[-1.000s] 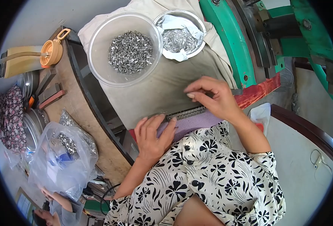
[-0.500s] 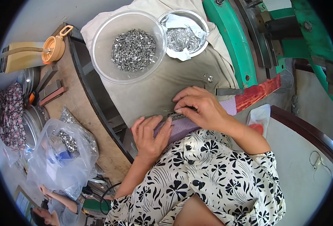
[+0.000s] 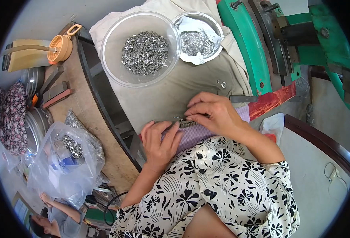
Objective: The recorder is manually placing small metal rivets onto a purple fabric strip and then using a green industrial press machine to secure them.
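At the far left a clear plastic bag [image 3: 66,162] holds small metal pieces, only dimly seen through its folds. The left hand [image 3: 161,142] lies flat, fingers loosely spread and slightly curled, pressing on the purple cloth [image 3: 198,134]; it grips nothing that can be made out. Between the two hands a narrow strip of small metal clips [image 3: 187,123] shows only as a short stub, since most of it is hidden under the right hand [image 3: 212,113]. Its long axis runs left to right, tipping slightly upward toward the right; where its far end points cannot be told. The right hand is bent over it, fingertips pinched close on the strip's upper edge.

Against the picture half a second ago, the right hand has slid further left over the strip, so less of the strip is exposed, and the left hand has barely shifted.

Above, a clear bowl [image 3: 115,51] of loose metal clips sits beside a smaller steel bowl [image 3: 218,27]; the green machine [image 3: 246,47] is cut off at the rim.
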`<state>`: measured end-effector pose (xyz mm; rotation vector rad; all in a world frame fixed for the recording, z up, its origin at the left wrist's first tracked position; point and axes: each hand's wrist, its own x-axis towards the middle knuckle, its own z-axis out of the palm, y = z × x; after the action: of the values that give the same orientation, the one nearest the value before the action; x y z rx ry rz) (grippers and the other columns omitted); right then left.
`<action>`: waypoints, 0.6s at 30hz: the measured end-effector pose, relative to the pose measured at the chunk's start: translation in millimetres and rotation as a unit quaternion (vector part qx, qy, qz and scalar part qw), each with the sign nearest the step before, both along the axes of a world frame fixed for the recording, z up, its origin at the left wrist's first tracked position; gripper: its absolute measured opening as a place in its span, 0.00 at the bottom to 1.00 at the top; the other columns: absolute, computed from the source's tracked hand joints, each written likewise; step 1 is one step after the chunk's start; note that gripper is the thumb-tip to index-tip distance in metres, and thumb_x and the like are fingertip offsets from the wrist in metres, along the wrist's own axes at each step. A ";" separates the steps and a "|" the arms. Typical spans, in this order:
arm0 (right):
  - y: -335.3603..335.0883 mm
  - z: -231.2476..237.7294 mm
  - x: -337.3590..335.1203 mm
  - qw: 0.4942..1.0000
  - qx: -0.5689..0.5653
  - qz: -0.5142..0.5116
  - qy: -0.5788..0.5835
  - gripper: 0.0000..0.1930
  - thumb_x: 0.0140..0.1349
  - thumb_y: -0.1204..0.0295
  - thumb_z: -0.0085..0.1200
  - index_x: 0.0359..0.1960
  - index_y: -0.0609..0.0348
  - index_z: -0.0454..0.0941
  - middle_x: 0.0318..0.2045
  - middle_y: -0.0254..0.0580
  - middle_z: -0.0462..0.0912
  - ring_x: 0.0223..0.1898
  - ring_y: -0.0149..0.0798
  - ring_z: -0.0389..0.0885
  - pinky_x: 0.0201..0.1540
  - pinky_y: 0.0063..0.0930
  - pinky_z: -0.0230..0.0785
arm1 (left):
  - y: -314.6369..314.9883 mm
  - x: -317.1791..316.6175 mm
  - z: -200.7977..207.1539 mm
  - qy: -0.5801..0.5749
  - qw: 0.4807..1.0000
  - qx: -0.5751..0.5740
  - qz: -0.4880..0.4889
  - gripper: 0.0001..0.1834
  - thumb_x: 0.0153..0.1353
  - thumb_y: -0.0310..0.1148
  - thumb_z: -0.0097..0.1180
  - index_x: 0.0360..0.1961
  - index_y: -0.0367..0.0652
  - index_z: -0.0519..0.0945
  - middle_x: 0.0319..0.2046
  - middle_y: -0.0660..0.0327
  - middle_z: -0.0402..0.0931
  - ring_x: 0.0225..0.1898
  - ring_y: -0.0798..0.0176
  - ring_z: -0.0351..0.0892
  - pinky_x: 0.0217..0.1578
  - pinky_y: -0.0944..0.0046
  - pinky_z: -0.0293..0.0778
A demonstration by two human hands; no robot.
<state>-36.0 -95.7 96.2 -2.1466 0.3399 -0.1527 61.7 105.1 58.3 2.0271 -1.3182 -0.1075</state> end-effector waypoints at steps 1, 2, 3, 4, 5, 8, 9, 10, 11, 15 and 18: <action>-2.3 1.6 1.9 1.000 0.015 -0.005 0.024 0.08 0.51 0.77 0.67 0.34 0.59 0.87 0.36 0.40 0.83 0.36 0.41 0.83 0.38 0.32 0.75 | -0.4 0.3 1.0 -0.002 1.000 0.000 0.003 0.18 0.49 0.32 0.71 0.44 0.50 0.86 0.44 0.62 0.77 0.45 0.58 0.77 0.54 0.52 0.67; -4.0 2.4 4.0 0.998 0.030 -0.012 0.049 0.08 0.51 0.77 0.67 0.35 0.59 0.87 0.35 0.40 0.83 0.34 0.41 0.84 0.37 0.32 0.76 | -1.6 1.2 2.3 0.033 0.999 0.012 0.015 0.19 0.48 0.32 0.71 0.44 0.49 0.85 0.44 0.62 0.77 0.45 0.58 0.76 0.52 0.53 0.67; -5.2 2.3 6.4 0.999 0.013 -0.002 0.041 0.08 0.52 0.77 0.66 0.35 0.58 0.87 0.33 0.38 0.83 0.33 0.42 0.83 0.37 0.33 0.76 | -2.6 1.6 3.2 0.068 0.997 0.024 0.028 0.20 0.47 0.33 0.72 0.44 0.48 0.85 0.44 0.61 0.77 0.45 0.57 0.76 0.50 0.53 0.67; -6.1 2.2 9.8 0.999 0.013 -0.001 0.039 0.08 0.52 0.77 0.66 0.35 0.58 0.87 0.33 0.38 0.83 0.33 0.42 0.83 0.37 0.33 0.76 | -3.4 1.3 3.1 0.067 0.997 0.024 0.029 0.20 0.47 0.33 0.72 0.44 0.48 0.85 0.44 0.61 0.77 0.45 0.57 0.76 0.50 0.53 0.67; -6.7 2.4 13.6 0.999 -0.026 0.022 0.030 0.08 0.52 0.75 0.66 0.35 0.57 0.87 0.32 0.37 0.82 0.33 0.42 0.83 0.37 0.34 0.76 | -4.5 0.2 3.2 0.069 0.997 0.023 0.029 0.20 0.46 0.33 0.73 0.43 0.48 0.85 0.43 0.61 0.77 0.45 0.56 0.75 0.49 0.54 0.66; -3.5 0.4 24.7 0.993 -0.097 0.069 0.007 0.07 0.52 0.73 0.66 0.34 0.54 0.86 0.32 0.35 0.81 0.33 0.42 0.82 0.36 0.36 0.75 | -4.1 -0.2 5.0 0.078 0.997 0.017 0.023 0.20 0.44 0.30 0.73 0.42 0.46 0.85 0.43 0.59 0.76 0.45 0.54 0.76 0.47 0.55 0.67; -2.5 -0.9 27.1 0.987 -0.130 0.092 -0.005 0.07 0.51 0.71 0.66 0.34 0.52 0.86 0.32 0.34 0.80 0.33 0.42 0.82 0.36 0.36 0.74 | -3.9 -0.3 5.5 0.085 0.996 0.012 0.017 0.19 0.43 0.27 0.72 0.41 0.44 0.85 0.43 0.57 0.76 0.44 0.53 0.76 0.46 0.55 0.68; -2.4 -2.7 27.9 0.987 -0.129 0.091 -0.004 0.07 0.51 0.71 0.66 0.34 0.52 0.86 0.32 0.34 0.80 0.33 0.42 0.82 0.36 0.36 0.74 | -3.6 0.1 4.4 0.085 0.996 0.012 0.016 0.19 0.43 0.27 0.72 0.41 0.44 0.85 0.43 0.57 0.76 0.44 0.53 0.76 0.46 0.55 0.68; -1.7 -4.8 28.4 0.980 -0.164 0.115 -0.004 0.07 0.51 0.71 0.66 0.33 0.51 0.86 0.32 0.33 0.79 0.33 0.41 0.81 0.37 0.35 0.73 | -2.0 0.9 2.5 0.100 0.995 0.001 0.030 0.18 0.45 0.27 0.71 0.40 0.46 0.85 0.44 0.58 0.76 0.43 0.55 0.77 0.45 0.56 0.68; 0.7 -1.2 31.7 0.965 -0.214 0.154 0.011 0.05 0.50 0.71 0.65 0.30 0.51 0.83 0.32 0.33 0.78 0.36 0.41 0.80 0.37 0.33 0.71 | -6.4 6.5 1.2 0.148 0.987 -0.005 0.066 0.14 0.48 0.24 0.68 0.38 0.46 0.85 0.43 0.59 0.77 0.38 0.59 0.79 0.43 0.59 0.69; -12.1 -0.5 30.2 0.987 -0.109 0.120 0.017 0.04 0.52 0.71 0.64 0.28 0.53 0.81 0.33 0.33 0.79 0.37 0.42 0.80 0.37 0.35 0.70 | -17.1 19.7 16.2 0.106 0.993 0.035 0.040 0.12 0.50 0.25 0.67 0.38 0.46 0.85 0.40 0.62 0.76 0.36 0.61 0.78 0.40 0.60 0.67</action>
<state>-5.8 -107.8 95.6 -2.3889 0.0833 -0.0142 81.4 88.0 74.6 2.0610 -1.1144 -0.3271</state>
